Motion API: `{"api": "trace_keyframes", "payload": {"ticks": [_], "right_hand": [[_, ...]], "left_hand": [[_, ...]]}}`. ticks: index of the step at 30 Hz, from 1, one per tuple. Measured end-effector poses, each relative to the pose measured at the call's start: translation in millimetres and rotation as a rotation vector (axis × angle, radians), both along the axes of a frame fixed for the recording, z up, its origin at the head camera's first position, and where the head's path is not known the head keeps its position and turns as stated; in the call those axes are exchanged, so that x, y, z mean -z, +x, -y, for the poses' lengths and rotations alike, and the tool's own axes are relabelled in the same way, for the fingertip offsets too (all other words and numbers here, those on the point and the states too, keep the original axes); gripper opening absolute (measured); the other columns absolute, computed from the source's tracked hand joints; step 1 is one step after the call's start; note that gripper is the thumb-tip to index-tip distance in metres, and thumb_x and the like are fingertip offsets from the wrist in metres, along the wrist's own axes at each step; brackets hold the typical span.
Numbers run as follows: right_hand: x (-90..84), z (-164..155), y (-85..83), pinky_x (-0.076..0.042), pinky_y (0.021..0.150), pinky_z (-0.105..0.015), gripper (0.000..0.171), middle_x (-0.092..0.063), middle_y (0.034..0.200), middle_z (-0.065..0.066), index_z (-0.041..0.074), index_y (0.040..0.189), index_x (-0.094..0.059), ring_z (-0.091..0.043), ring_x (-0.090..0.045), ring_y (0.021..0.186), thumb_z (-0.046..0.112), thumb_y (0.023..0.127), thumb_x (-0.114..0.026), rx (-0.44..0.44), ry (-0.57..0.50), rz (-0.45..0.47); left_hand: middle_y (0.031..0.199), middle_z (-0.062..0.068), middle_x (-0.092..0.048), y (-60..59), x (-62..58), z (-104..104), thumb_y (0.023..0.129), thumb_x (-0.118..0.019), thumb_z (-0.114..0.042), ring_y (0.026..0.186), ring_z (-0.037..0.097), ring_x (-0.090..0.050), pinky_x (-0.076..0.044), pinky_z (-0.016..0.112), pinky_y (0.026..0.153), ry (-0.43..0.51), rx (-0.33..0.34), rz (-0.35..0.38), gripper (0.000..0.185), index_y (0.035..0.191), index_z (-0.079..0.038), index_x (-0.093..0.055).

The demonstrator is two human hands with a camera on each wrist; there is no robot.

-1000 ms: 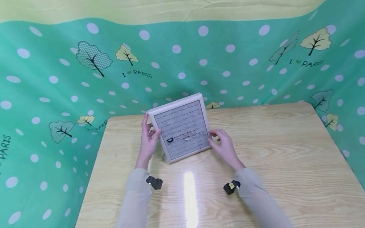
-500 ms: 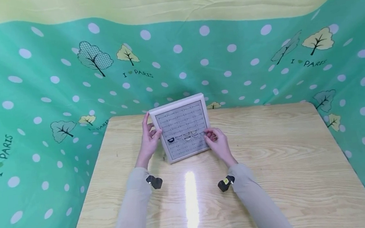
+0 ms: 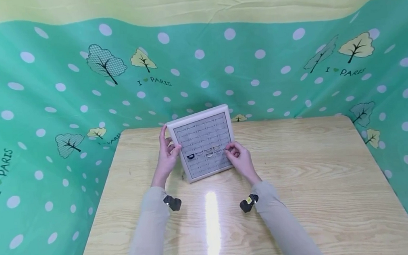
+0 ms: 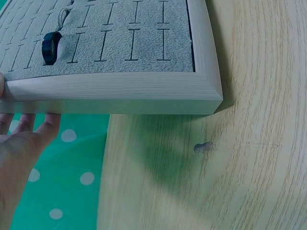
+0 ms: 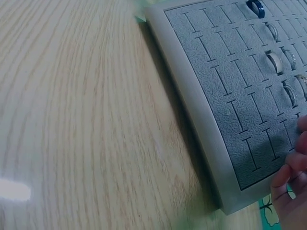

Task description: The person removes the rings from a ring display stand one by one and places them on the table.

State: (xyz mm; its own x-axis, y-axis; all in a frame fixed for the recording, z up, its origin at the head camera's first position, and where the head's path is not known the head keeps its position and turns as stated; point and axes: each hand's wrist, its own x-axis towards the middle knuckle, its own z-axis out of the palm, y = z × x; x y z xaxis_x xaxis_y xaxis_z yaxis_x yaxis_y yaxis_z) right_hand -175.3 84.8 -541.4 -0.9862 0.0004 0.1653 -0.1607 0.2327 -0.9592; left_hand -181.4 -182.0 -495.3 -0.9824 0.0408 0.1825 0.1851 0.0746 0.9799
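A framed ring display tray [image 3: 197,115], white-rimmed with a grey slotted pad, stands tilted on the table. My left hand [image 3: 165,158] grips its left side, thumb on the front rim and fingers behind. Several rings sit in its lower middle rows. One is a dark ring [image 3: 190,156], also in the left wrist view as a glossy dark band [image 4: 51,48]. A plain silver ring [image 5: 274,63] shows in the right wrist view. At the pad's right edge my right hand [image 3: 241,159] pinches at a slot; its fingertips mostly hide the ring there.
The wooden table [image 3: 320,166] extends in front and to both sides. A green dotted cloth [image 3: 257,70] hangs close behind the tray and along the sides. A bright light reflection lies on the tabletop in front.
My right hand has moved left from the tray's right rim onto the pad, and its fingertips now cover a ring at the right end of a row. The left hand keeps its grip.
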Motion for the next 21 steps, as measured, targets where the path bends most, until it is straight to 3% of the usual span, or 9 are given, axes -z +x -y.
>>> {"api": "trace_keyframes", "payload": {"ticks": [11,14,21], "right_hand": [[-38.5,-6.6,15.9,-0.04,0.058,-0.016,0.005,-0.054,0.078,-0.021,-0.011,0.094,-0.058,-0.023,-0.049,0.07,-0.01,0.089,-0.058,-0.119,0.008,-0.029],[-35.5,-7.1,18.2,-0.039,0.058,-0.017,0.004,-0.052,0.079,-0.019,-0.011,0.094,-0.056,-0.023,-0.048,0.07,-0.011,0.089,-0.057,-0.137,-0.004,-0.039],[-3.3,-6.4,14.0,-0.046,0.068,-0.019,0.006,-0.046,0.097,-0.012,-0.003,0.095,-0.052,-0.016,-0.049,0.082,-0.006,0.09,-0.055,-0.081,-0.007,-0.021]], "left_hand": [[0.126,0.022,-0.045,-1.8,1.8,-5.3,0.095,-0.049,0.007,0.105,0.035,-0.055,-0.05,0.046,0.092,-0.014,-0.013,0.004,0.088,0.154,-0.039,-0.003],[0.127,0.021,-0.045,-0.3,1.7,-5.8,0.096,-0.049,0.008,0.105,0.034,-0.055,-0.05,0.046,0.093,-0.01,-0.016,0.012,0.088,0.154,-0.038,-0.003],[0.129,0.021,-0.043,2.9,-1.9,-4.3,0.096,-0.049,0.007,0.107,0.036,-0.053,-0.048,0.045,0.095,0.005,-0.01,0.044,0.087,0.155,-0.038,-0.003]]}}
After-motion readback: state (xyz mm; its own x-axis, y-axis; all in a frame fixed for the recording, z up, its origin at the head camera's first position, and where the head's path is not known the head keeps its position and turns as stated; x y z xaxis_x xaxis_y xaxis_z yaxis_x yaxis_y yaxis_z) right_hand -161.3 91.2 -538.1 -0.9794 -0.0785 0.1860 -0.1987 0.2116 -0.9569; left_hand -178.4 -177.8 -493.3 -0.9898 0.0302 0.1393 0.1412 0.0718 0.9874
